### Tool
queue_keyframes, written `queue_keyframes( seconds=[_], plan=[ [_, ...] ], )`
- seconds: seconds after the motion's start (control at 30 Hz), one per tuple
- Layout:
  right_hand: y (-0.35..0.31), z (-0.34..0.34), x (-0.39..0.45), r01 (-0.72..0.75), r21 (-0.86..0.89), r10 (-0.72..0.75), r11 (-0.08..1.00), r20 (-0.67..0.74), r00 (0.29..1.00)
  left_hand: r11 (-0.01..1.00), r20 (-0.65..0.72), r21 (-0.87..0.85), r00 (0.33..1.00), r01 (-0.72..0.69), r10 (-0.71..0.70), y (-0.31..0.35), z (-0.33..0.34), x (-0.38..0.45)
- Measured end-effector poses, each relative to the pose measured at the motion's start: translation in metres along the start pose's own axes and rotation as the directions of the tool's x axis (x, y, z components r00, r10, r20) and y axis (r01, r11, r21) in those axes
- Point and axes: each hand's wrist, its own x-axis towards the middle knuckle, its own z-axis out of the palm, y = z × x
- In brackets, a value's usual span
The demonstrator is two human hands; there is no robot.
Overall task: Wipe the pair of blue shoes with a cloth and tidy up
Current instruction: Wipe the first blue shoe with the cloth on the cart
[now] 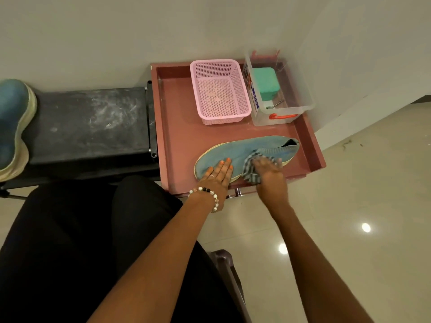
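One blue knit shoe (254,149) lies on its side in the red tray (177,141), toe to the left, opening to the right. My left hand (218,174) presses flat on the toe end, fingers apart, holding the shoe down. My right hand (268,174) is blurred and presses a grey checked cloth (250,167) against the middle of the shoe near its sole edge. The other blue shoe (12,127) rests sole-side out on the dark bench (91,122) at the far left.
A pink mesh basket (220,92) stands empty at the back of the tray. Beside it is a clear plastic box (282,89) holding a green case (265,82). A wall runs behind, tiled floor lies to the right, and my dark-clothed legs fill the lower left.
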Motion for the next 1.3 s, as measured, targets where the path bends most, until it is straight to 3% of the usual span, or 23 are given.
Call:
queue_keyframes(
  seconds=[0.1, 0.13, 0.2, 0.27, 0.33, 0.47, 0.53, 0.57, 0.67, 0.7, 0.73, 0.8, 0.83, 0.9, 0.93, 0.97, 1.03, 1.07, 1.17, 1.23, 1.3],
  plan=[
    [-0.016, -0.008, 0.012, -0.245, -0.058, 0.249, 0.968, 0.076, 0.965, 1.0, -0.005, -0.01, 1.0, 0.001, -0.001, 0.001, 0.001, 0.0],
    [-0.033, -0.006, 0.014, -0.271, -0.037, 0.273, 0.962, 0.092, 0.958, 1.0, 0.003, -0.004, 1.0, 0.003, -0.003, 0.001, -0.001, 0.0],
    [-0.057, -0.002, 0.009, -0.175, 0.032, 0.17, 0.984, 0.128, 0.977, 1.0, 0.05, 0.026, 0.999, -0.018, 0.016, 0.001, -0.004, 0.001],
    [-0.049, 0.001, -0.003, 0.052, 0.093, -0.057, 0.994, 0.059, 0.997, 0.998, 0.074, 0.05, 0.996, -0.044, 0.04, 0.0, -0.006, 0.0],
    [-0.015, 0.0, -0.006, 0.091, 0.041, -0.092, 0.995, 0.011, 0.996, 1.0, 0.023, 0.012, 1.0, -0.008, 0.007, 0.001, -0.003, 0.0],
    [-0.011, -0.005, 0.012, -0.234, -0.062, 0.239, 0.97, 0.09, 0.967, 1.0, -0.006, -0.014, 1.0, 0.01, -0.01, 0.002, 0.001, 0.001],
    [-0.041, -0.002, 0.014, -0.316, 0.023, 0.312, 0.948, 0.102, 0.944, 1.0, 0.006, -0.008, 1.0, 0.007, -0.007, 0.001, 0.0, 0.001],
    [-0.052, 0.003, 0.01, -0.3, 0.098, 0.292, 0.949, 0.086, 0.953, 1.0, 0.019, 0.0, 1.0, 0.003, -0.003, 0.001, -0.001, 0.002],
    [-0.049, 0.001, -0.008, -0.057, 0.367, 0.04, 0.928, 0.054, 0.998, 1.0, 0.067, 0.019, 0.998, -0.021, 0.02, 0.001, -0.004, 0.002],
    [-0.038, -0.008, -0.011, -0.076, 0.482, 0.032, 0.873, 0.098, 0.995, 1.0, 0.055, 0.017, 0.998, -0.014, 0.013, 0.002, -0.004, 0.002],
    [-0.027, -0.021, -0.012, -0.183, 0.603, 0.089, 0.776, 0.183, 0.979, 1.0, 0.036, 0.013, 0.999, -0.001, 0.001, 0.002, -0.003, 0.001],
    [-0.009, -0.044, -0.013, -0.455, 0.776, 0.345, 0.438, 0.322, 0.882, 1.0, 0.021, -0.006, 0.999, 0.03, -0.03, 0.006, -0.005, -0.002],
    [0.001, -0.055, -0.012, -0.526, 0.814, 0.493, 0.247, 0.362, 0.791, 0.999, 0.015, -0.014, 0.999, 0.047, -0.047, 0.009, -0.006, -0.002],
    [0.019, -0.075, -0.012, -0.485, 0.868, 0.713, -0.104, 0.405, 0.573, 0.995, -0.039, -0.054, 0.995, 0.084, -0.086, 0.017, -0.01, 0.0],
    [0.027, -0.081, -0.012, -0.413, 0.89, 0.795, -0.195, 0.39, 0.465, 0.992, -0.096, -0.086, 0.991, 0.089, -0.097, 0.022, -0.013, 0.002],
    [0.033, -0.083, -0.011, -0.363, 0.91, 0.862, -0.202, 0.341, 0.376, 0.991, -0.162, -0.111, 0.982, 0.078, -0.095, 0.026, -0.018, 0.005],
    [0.037, -0.077, -0.008, -0.373, 0.926, 0.934, -0.057, 0.181, 0.307, 0.992, -0.259, -0.122, 0.964, 0.023, -0.054, 0.035, -0.024, 0.011],
    [0.033, -0.074, -0.007, -0.399, 0.915, 0.933, 0.064, 0.087, 0.349, 0.993, -0.27, -0.119, 0.963, -0.009, -0.024, 0.038, -0.024, 0.015],
    [0.017, -0.044, 0.001, -0.435, 0.724, 0.733, 0.535, -0.141, 0.666, 0.991, -0.197, -0.136, 0.98, -0.017, -0.01, 0.043, -0.016, 0.023],
    [0.01, -0.019, 0.006, -0.41, 0.462, 0.503, 0.786, -0.093, 0.859, 0.988, -0.162, -0.157, 0.986, 0.011, -0.036, 0.042, -0.007, 0.026],
    [0.001, 0.0, 0.007, -0.354, 0.213, 0.358, 0.911, 0.019, 0.933, 0.987, -0.167, -0.158, 0.985, 0.011, -0.038, 0.04, -0.003, 0.028]
  ],
)
